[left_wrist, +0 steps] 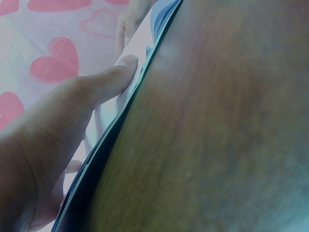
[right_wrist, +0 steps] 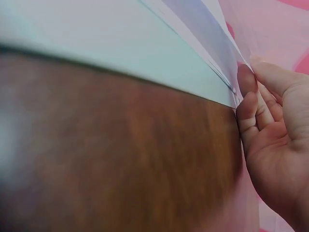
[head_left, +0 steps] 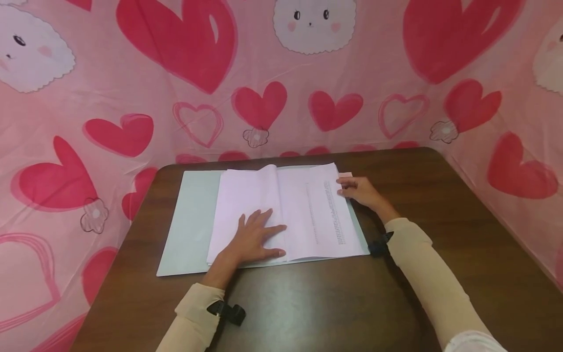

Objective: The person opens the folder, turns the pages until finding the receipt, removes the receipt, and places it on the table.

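Observation:
A pale green folder point(head_left: 190, 220) lies spread on the table with a stack of white paper sheets in it. With fingers spread, my left hand point(head_left: 254, 237) rests on the left-hand pages point(head_left: 239, 195), close to the fold. Its thumb point(left_wrist: 113, 79) lies near the lower paper edge in the left wrist view. My right hand point(head_left: 362, 191) pinches the outer edge of the printed right-hand page point(head_left: 303, 210) near its upper corner. In the right wrist view, this page point(right_wrist: 217, 29) is lifted a little off the folder, between thumb and forefinger.
The dark brown wooden table point(head_left: 321, 303) extends around the folder on all sides. A small pink tab point(head_left: 345, 174) sticks out by the folder's upper right corner. Pink cloth point(head_left: 303, 73) with hearts hangs behind and beside the table. Black straps point(head_left: 228, 312) circle both wrists.

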Motion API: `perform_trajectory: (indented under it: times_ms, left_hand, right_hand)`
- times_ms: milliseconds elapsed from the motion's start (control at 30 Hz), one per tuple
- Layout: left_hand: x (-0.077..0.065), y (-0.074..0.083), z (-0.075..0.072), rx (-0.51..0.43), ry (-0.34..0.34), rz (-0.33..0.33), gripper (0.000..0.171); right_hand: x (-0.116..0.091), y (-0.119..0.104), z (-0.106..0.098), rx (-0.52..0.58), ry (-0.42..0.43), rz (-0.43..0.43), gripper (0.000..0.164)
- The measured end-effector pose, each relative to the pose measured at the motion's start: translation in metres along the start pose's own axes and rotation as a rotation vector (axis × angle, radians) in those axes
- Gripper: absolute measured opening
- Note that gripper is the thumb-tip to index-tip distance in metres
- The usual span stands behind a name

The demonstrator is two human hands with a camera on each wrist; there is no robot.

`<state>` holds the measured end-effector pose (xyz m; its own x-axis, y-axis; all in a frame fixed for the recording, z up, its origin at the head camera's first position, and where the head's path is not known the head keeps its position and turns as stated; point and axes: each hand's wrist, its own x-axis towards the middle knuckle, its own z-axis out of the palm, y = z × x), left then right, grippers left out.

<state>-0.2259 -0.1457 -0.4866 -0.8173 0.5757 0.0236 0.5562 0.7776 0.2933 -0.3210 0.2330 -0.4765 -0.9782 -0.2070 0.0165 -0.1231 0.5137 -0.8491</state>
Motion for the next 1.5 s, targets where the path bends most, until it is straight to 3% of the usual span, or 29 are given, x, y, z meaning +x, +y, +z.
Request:
perform_trajectory:
  times_ms: [800,1033,1267,1500]
  left_hand:
    - [0.001,-0.001,-0.001,-0.006,0.0,-0.015,0.075]
    - [0.0,0.0,-0.002,-0.017,0.009,-0.016,0.074]
    - [0.0,0.0,-0.003,-0.02,0.006,-0.015,0.074]
    - [-0.001,0.003,-0.003,-0.024,-0.019,-0.021,0.075]
  right_hand:
    - [-0.022,0.002,0.001,0.012,-0.057,0.012,0.049]
    - [-0.025,0.006,-0.002,0.14,-0.09,-0.05,0.04]
    - [-0.023,0.004,0.0,0.078,-0.073,-0.065,0.043]
    - [-0.017,-0.001,0.009,0.189,-0.095,-0.082,0.045]
